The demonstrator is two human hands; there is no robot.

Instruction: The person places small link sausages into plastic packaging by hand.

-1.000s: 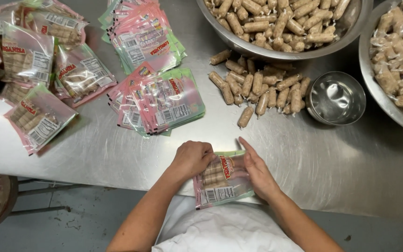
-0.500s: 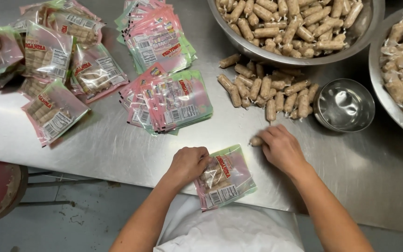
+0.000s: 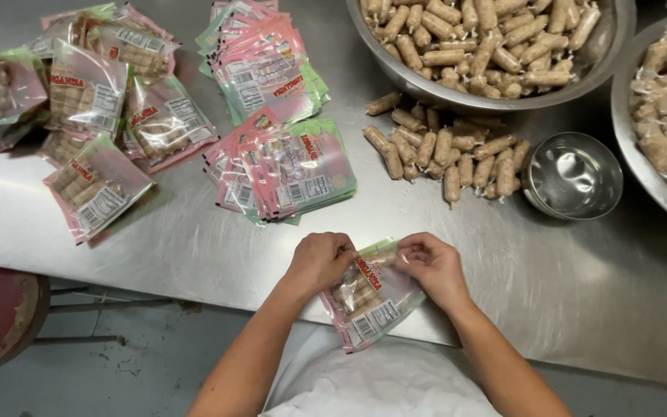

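Filling a sausage pouch at the lower centre.
Both hands, left hand (image 3: 319, 262) and right hand (image 3: 432, 266), are gripping the part-filled pouch (image 3: 370, 297); filled packs (image 3: 94, 185) are lying upper left, while loose sausages (image 3: 445, 150) and empty pouches (image 3: 291, 166) are waiting.

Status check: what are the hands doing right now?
Left hand and right hand both gripping the clear pink-edged plastic pouch of sausages at the steel table edge. Nothing in the way.

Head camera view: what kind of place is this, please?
Probably a small food-packing workplace: a steel table, a big metal bowl heaped with sausages, and stacks of printed pouches. Both hands, left hand and right hand, hold a part-filled pouch.
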